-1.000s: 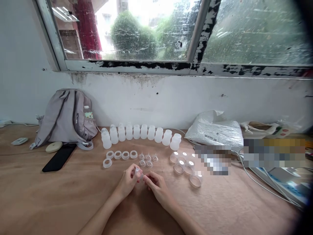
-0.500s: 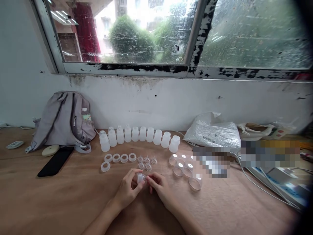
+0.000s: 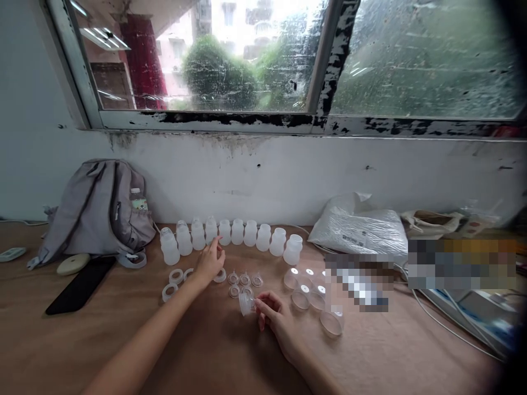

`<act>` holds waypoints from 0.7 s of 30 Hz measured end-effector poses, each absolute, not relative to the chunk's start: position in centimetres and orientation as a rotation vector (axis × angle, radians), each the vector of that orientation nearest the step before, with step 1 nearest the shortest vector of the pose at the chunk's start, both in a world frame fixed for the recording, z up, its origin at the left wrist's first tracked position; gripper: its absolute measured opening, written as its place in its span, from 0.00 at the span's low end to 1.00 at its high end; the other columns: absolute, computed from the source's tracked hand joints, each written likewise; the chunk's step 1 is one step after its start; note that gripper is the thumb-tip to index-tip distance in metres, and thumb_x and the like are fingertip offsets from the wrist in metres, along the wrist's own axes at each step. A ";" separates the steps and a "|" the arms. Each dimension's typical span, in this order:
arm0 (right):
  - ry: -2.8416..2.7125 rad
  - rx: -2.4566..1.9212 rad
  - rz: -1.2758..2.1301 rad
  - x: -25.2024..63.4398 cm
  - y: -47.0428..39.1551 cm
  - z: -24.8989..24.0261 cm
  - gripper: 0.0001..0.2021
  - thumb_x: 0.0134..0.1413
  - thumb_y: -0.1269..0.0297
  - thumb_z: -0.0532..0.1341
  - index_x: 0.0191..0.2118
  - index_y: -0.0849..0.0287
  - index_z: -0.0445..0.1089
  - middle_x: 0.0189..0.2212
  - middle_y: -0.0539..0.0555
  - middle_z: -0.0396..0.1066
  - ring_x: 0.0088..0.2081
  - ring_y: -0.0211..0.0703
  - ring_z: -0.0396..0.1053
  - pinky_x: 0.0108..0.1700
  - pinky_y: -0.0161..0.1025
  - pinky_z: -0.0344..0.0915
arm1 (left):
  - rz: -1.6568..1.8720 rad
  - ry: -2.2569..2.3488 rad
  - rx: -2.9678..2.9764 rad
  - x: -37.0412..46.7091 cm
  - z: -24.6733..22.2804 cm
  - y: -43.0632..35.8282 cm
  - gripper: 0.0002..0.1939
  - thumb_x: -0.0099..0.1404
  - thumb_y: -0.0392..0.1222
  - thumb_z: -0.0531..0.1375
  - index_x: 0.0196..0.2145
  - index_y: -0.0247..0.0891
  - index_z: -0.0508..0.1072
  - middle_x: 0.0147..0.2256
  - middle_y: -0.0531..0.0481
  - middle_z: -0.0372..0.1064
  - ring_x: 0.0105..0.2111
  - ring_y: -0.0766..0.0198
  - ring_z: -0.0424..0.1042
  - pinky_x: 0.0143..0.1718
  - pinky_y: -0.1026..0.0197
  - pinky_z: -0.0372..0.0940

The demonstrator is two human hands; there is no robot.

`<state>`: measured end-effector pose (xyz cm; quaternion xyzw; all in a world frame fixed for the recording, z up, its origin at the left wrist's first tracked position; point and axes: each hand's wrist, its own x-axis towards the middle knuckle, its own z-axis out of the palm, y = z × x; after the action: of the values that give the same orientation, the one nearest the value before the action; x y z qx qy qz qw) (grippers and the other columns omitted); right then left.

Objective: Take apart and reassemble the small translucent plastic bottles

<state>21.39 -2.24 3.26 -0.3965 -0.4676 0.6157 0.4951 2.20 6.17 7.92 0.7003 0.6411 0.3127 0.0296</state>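
My right hand (image 3: 274,312) pinches a clear bottle teat seated in a screw ring (image 3: 246,303), held sideways just above the table. My left hand (image 3: 211,258) is stretched forward with its fingers apart, at the row of frosted baby bottles (image 3: 250,235). Its fingertips are close to a bottle (image 3: 224,232) with an uncovered neck; whether they touch it I cannot tell. Beneath and beside that hand lie white screw rings (image 3: 169,292), some hidden by the arm. Several loose clear teats (image 3: 257,280) sit between my hands. Clear domed caps (image 3: 331,323) stand to the right.
A grey backpack (image 3: 99,203) leans on the wall at left, with a black phone-like slab (image 3: 80,288) and a round cream case (image 3: 73,264) before it. At right are a silvery plastic parcel (image 3: 358,227), cables, and a power strip (image 3: 457,315).
My left hand has let go of the teat and ring and moved forward and left to the bottles. My right hand still holds that piece, slightly further right. The view has shifted a little.
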 end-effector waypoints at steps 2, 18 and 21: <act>-1.130 -0.952 1.510 21.4 -2.2 3.2 0.11 0.42 0.58 0.62 0.27 0.60 0.62 0.19 0.45 0.61 0.16 0.30 0.55 0.17 0.30 0.53 | 0.873 2.022 2.181 2.4 8.5 8.5 0.23 0.59 0.37 0.50 0.53 0.41 0.54 0.36 0.47 0.68 0.34 0.61 0.69 0.34 0.62 0.61; -1.033 -0.872 1.595 21.7 -2.0 3.1 0.11 0.42 0.59 0.63 0.29 0.60 0.63 0.19 0.45 0.60 0.16 0.29 0.56 0.18 0.30 0.54 | 1.658 1.854 2.346 2.8 10.4 4.9 0.08 0.59 0.42 0.52 0.36 0.38 0.67 0.42 0.45 0.54 0.41 0.60 0.62 0.41 0.59 0.61; -1.017 -0.868 1.603 21.7 -2.2 3.3 0.11 0.42 0.59 0.62 0.30 0.60 0.64 0.19 0.45 0.60 0.17 0.30 0.57 0.18 0.30 0.54 | 1.962 1.664 2.232 2.4 9.5 -1.4 0.05 0.59 0.38 0.52 0.35 0.38 0.64 0.47 0.44 0.51 0.46 0.58 0.59 0.44 0.54 0.59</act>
<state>21.71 -2.19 3.31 -0.3593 -0.4210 0.6638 0.5031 2.45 -1.42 9.46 0.6496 0.4843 0.5710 -0.1320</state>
